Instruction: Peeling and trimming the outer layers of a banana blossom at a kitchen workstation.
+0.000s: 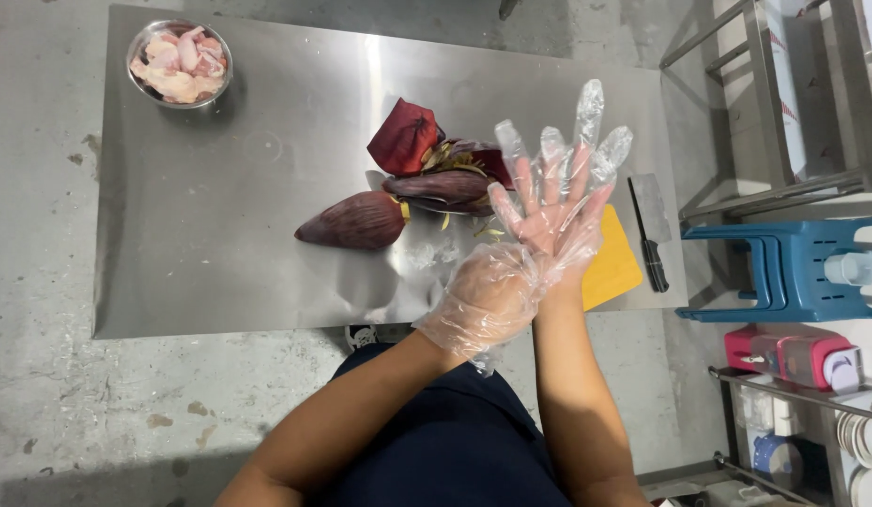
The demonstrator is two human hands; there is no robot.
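My right hand (553, 192) is raised over the steel table (220, 253), fingers spread, inside a loose clear plastic glove. My left hand (488, 296), also gloved, grips the cuff of that glove at my right wrist. Just beyond the hands lie a dark red banana blossom (353, 222) and a pile of its peeled bracts (427, 155). A yellow cutting board (612, 268) lies under and to the right of my right hand, partly hidden by it.
A cleaver (652, 225) with a black handle rests by the board near the table's right edge. A steel bowl of raw chicken pieces (179, 61) stands at the far left corner. Blue plastic stools (793, 272) and metal shelving (783, 94) stand to the right.
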